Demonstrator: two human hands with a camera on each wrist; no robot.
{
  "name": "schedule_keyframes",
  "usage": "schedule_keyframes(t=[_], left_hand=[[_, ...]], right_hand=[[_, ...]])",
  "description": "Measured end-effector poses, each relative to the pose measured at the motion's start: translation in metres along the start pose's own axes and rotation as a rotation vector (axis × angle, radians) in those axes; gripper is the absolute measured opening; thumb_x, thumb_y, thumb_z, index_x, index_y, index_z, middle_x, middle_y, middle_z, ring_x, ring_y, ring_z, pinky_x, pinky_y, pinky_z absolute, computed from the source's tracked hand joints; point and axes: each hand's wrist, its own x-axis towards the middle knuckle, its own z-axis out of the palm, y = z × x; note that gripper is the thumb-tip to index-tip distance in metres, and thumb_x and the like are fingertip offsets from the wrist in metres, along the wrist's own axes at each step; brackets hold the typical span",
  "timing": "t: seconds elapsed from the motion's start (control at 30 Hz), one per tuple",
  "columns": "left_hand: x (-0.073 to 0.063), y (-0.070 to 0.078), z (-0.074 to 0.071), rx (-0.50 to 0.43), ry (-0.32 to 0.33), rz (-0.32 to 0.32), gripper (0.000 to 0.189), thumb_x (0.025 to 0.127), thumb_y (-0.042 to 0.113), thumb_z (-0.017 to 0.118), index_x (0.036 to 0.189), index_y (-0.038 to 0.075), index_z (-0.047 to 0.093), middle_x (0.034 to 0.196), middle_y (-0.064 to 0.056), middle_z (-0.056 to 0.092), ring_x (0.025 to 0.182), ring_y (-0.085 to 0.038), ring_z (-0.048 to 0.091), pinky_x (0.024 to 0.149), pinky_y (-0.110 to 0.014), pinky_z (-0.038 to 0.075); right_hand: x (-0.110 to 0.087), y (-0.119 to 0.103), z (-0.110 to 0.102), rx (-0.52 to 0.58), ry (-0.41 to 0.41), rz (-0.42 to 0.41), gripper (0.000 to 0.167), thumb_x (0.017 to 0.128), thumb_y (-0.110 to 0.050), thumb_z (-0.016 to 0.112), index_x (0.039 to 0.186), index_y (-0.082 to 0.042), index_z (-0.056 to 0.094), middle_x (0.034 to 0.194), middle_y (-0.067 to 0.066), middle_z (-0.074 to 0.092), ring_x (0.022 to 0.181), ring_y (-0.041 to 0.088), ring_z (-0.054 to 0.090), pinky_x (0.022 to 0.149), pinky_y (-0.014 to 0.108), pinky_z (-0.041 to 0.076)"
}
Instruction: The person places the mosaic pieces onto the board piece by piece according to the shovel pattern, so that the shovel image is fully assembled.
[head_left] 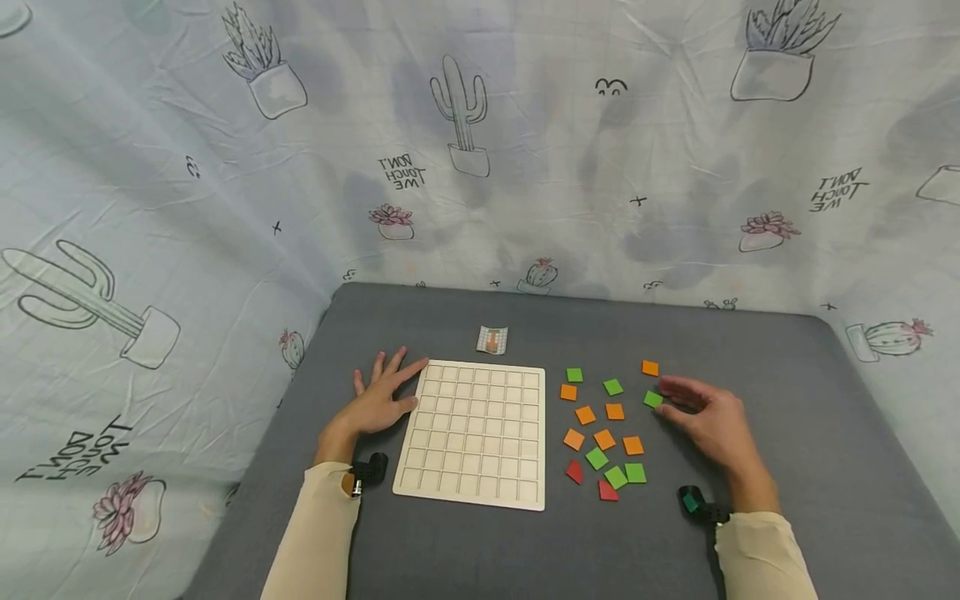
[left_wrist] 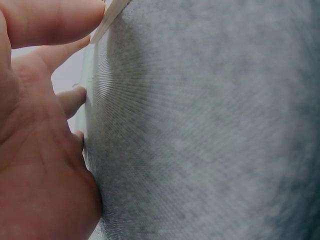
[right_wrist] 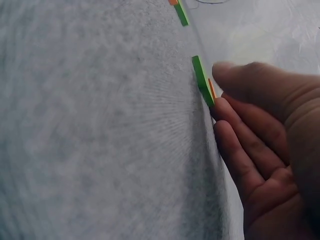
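A pale wooden grid board [head_left: 470,435] lies flat on the grey table, its square cells bare. My left hand [head_left: 381,402] rests at the board's upper left corner with fingers spread, index finger and thumb touching its edge. The thumb [left_wrist: 60,20] meets the board's side in the left wrist view. To the right of the board, my right hand [head_left: 708,415] is low over the table, thumb and fingers apart. Just beside its fingertips lies a green square tile [head_left: 653,400], seen edge-on as a green tile [right_wrist: 203,80] in the right wrist view. No grip on it shows.
Several orange tiles [head_left: 615,412], several green tiles [head_left: 597,458] and two red pieces [head_left: 607,491] lie scattered between board and right hand. A small printed card [head_left: 492,340] is behind the board. A patterned cloth [head_left: 570,167] hangs around the table's back and sides.
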Motion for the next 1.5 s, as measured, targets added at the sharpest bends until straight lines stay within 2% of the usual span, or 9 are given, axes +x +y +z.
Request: schedule_keyframes(t=[0.1, 0.2, 0.3, 0.63, 0.87, 0.97, 1.1, 1.23, 1.5], left_hand=[[0.000, 0.000, -0.001, 0.003, -0.004, -0.004, 0.068, 0.109, 0.017, 0.063, 0.173, 0.019, 0.039, 0.184, -0.022, 0.004, 0.166, -0.055, -0.018, 0.118, -0.082, -0.025], [-0.001, 0.001, -0.003, 0.001, 0.000, 0.001, 0.068, 0.109, 0.016, 0.063, 0.172, 0.018, 0.039, 0.184, -0.023, 0.004, 0.166, -0.056, -0.017, 0.118, -0.082, -0.025], [-0.003, 0.003, -0.005, -0.001, 0.003, 0.007, 0.068, 0.109, 0.015, 0.063, 0.172, 0.017, 0.040, 0.184, -0.024, 0.005, 0.166, -0.056, -0.017, 0.118, -0.082, -0.025], [-0.003, 0.005, -0.006, 0.005, 0.006, 0.009, 0.068, 0.108, 0.014, 0.063, 0.172, 0.016, 0.040, 0.183, -0.025, 0.006, 0.166, -0.057, -0.016, 0.117, -0.083, -0.024], [-0.001, 0.006, -0.004, 0.010, 0.003, 0.002, 0.068, 0.109, 0.016, 0.063, 0.172, 0.017, 0.039, 0.184, -0.024, 0.005, 0.166, -0.055, -0.017, 0.118, -0.082, -0.025], [0.001, 0.006, -0.002, 0.006, -0.003, 0.001, 0.068, 0.109, 0.017, 0.063, 0.172, 0.019, 0.039, 0.184, -0.022, 0.005, 0.167, -0.054, -0.017, 0.119, -0.081, -0.025], [0.001, 0.005, 0.000, 0.003, -0.002, 0.001, 0.068, 0.109, 0.017, 0.063, 0.172, 0.019, 0.039, 0.184, -0.022, 0.005, 0.167, -0.053, -0.017, 0.119, -0.081, -0.025], [0.000, 0.004, -0.001, -0.002, 0.010, 0.003, 0.068, 0.109, 0.016, 0.064, 0.172, 0.018, 0.040, 0.184, -0.022, 0.006, 0.167, -0.054, -0.017, 0.119, -0.081, -0.024], [-0.001, 0.004, 0.000, -0.006, 0.015, -0.001, 0.067, 0.108, 0.015, 0.064, 0.171, 0.017, 0.041, 0.184, -0.023, 0.007, 0.167, -0.055, -0.016, 0.119, -0.081, -0.025]], right_hand=[[0.002, 0.000, 0.002, -0.022, 0.009, -0.007, 0.044, 0.091, -0.014, 0.091, 0.132, -0.007, 0.078, 0.124, 0.014, 0.082, 0.104, 0.005, 0.077, 0.086, 0.003, 0.045], [0.005, -0.001, 0.004, -0.038, 0.015, -0.022, 0.043, 0.089, -0.012, 0.092, 0.131, -0.007, 0.079, 0.122, 0.014, 0.083, 0.107, 0.028, 0.081, 0.084, 0.002, 0.044], [0.006, -0.002, 0.005, -0.043, 0.023, -0.031, 0.043, 0.088, -0.011, 0.092, 0.129, -0.008, 0.080, 0.120, 0.014, 0.083, 0.107, 0.035, 0.080, 0.083, 0.001, 0.044], [0.005, 0.001, 0.007, -0.046, 0.060, -0.096, 0.040, 0.085, -0.005, 0.093, 0.124, -0.008, 0.082, 0.113, 0.011, 0.085, 0.097, 0.011, 0.080, 0.083, 0.001, 0.043], [0.001, 0.004, 0.008, 0.004, 0.075, -0.087, 0.037, 0.088, -0.003, 0.090, 0.124, -0.006, 0.081, 0.115, 0.016, 0.083, 0.097, -0.013, 0.067, 0.083, 0.000, 0.045], [-0.003, 0.001, 0.004, 0.026, 0.081, -0.078, 0.037, 0.089, -0.004, 0.090, 0.124, -0.005, 0.081, 0.116, 0.017, 0.083, 0.097, -0.018, 0.063, 0.081, 0.001, 0.046], [-0.004, -0.013, -0.003, 0.052, 0.104, -0.087, 0.038, 0.089, -0.003, 0.090, 0.126, -0.004, 0.081, 0.116, 0.017, 0.083, 0.099, -0.023, 0.060, 0.084, -0.001, 0.046], [0.002, -0.032, -0.008, 0.097, 0.151, -0.140, 0.040, 0.087, 0.003, 0.089, 0.126, -0.002, 0.080, 0.117, 0.020, 0.082, 0.102, -0.027, 0.059, 0.089, -0.003, 0.045], [0.015, -0.071, -0.015, 0.132, 0.167, -0.249, 0.041, 0.087, 0.005, 0.089, 0.126, -0.007, 0.082, 0.115, 0.016, 0.083, 0.106, -0.023, 0.064, 0.094, -0.002, 0.046]])
